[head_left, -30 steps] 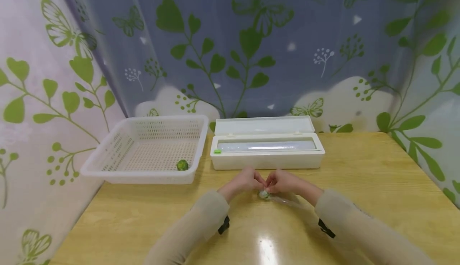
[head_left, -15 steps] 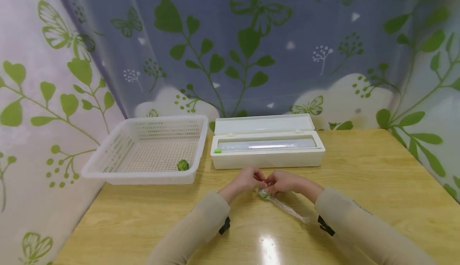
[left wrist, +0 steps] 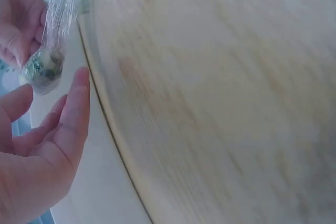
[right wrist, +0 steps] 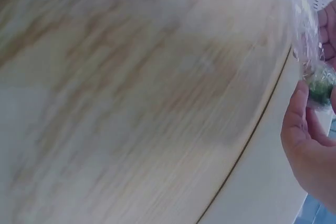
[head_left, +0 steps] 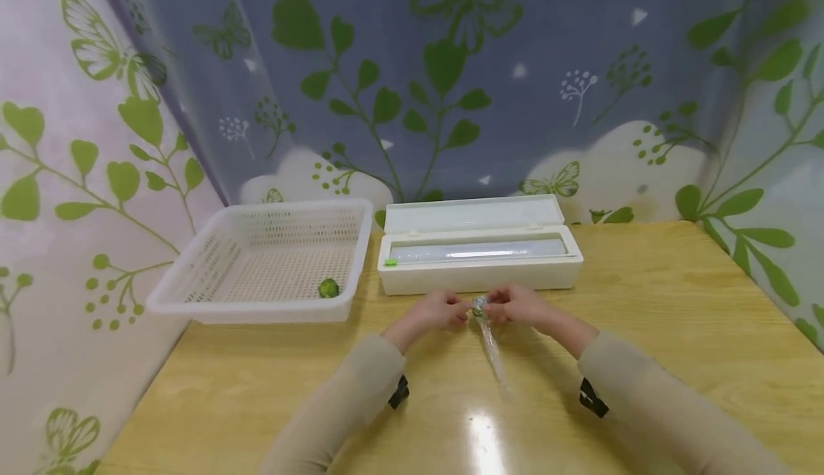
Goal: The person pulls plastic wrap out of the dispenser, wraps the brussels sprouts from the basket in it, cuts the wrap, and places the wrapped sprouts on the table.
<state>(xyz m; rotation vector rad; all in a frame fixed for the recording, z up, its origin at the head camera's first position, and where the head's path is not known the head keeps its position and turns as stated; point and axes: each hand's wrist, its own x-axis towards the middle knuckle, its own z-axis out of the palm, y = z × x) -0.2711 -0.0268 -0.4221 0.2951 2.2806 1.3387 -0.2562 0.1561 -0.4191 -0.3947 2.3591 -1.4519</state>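
One wrapped ball (head_left: 479,311) is pinched by the right hand (head_left: 520,306), the left hand (head_left: 439,311) spread alongside; the film tail (head_left: 492,352) is left loose, the green ball (head_left: 328,288) in the basket (head_left: 257,310) unwrapped.

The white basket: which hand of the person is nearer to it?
Left. In the head view, the left hand is to the right of the white basket, not touching it; the right hand is farther right, beyond the wrapped vegetable.
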